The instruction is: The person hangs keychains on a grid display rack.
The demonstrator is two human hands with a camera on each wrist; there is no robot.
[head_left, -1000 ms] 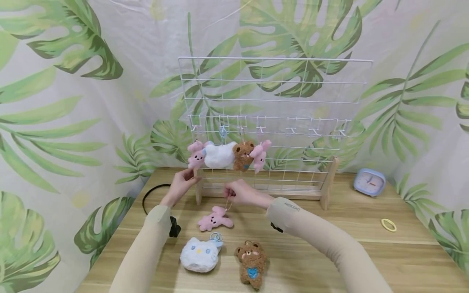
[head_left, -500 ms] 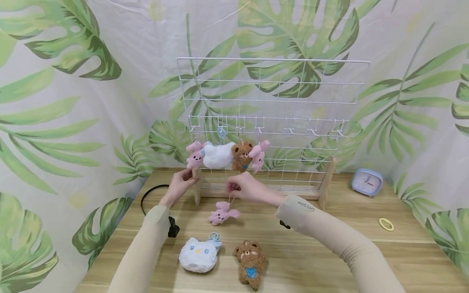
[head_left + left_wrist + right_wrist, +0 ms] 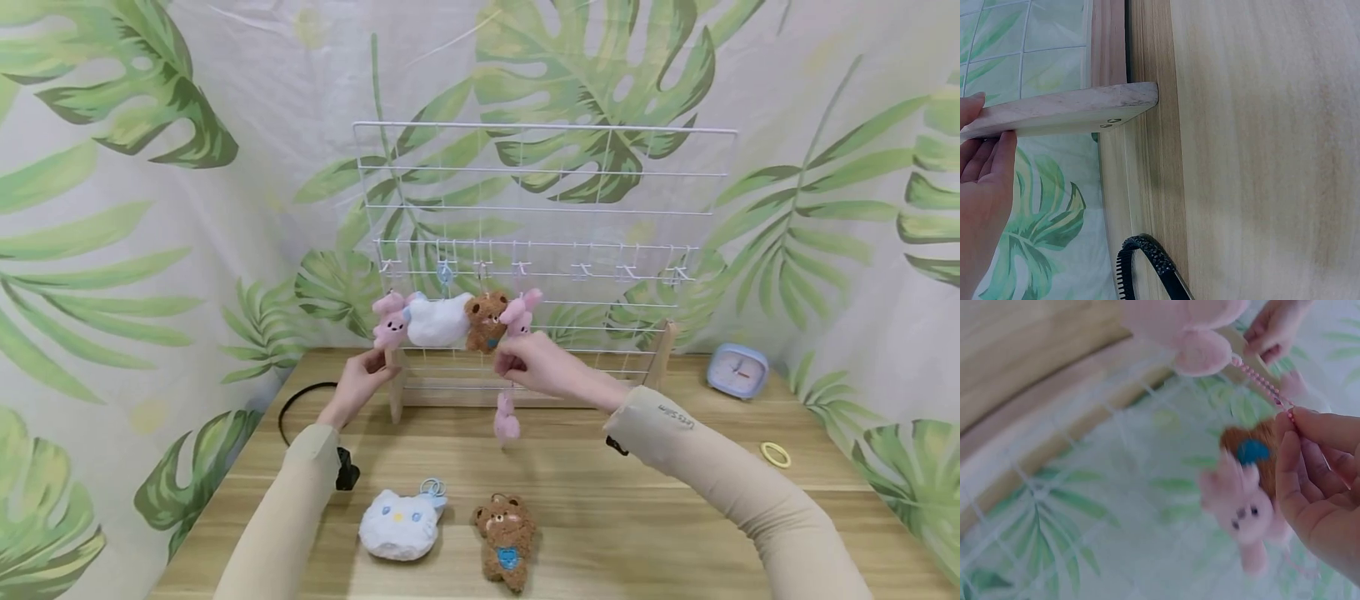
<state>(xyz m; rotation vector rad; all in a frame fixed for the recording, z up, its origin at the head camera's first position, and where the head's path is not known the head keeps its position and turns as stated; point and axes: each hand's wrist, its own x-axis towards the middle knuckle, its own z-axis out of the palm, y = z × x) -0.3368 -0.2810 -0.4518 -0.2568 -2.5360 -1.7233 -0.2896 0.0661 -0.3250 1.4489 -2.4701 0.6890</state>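
Observation:
My right hand [image 3: 555,365] pinches the pink bead chain [image 3: 1259,381] of a pink rabbit plush keychain [image 3: 507,419] between thumb and fingertips. The rabbit dangles above the table, in front of a white wire grid rack [image 3: 543,127]. At the rack's left end my left hand [image 3: 357,385] holds the upper part of the wooden leg [image 3: 1079,107], thumb on one side and fingers on the other. From the rack's hooks hang a pink rabbit [image 3: 391,323], a white plush [image 3: 437,323], a brown bear [image 3: 486,318] and another pink rabbit [image 3: 517,317], partly behind my right hand.
On the table lie a white cat-like plush [image 3: 400,525] with blue rings and a brown bear plush [image 3: 504,537]. A blue clock [image 3: 738,371] and a yellow ring [image 3: 776,455] are at the right. A black looped strap [image 3: 1147,250] lies near the left edge.
My right hand has risen and moved right, lifting the pink rabbit off the table by its chain. My left hand keeps its hold on the leg. The head view has shifted slightly.

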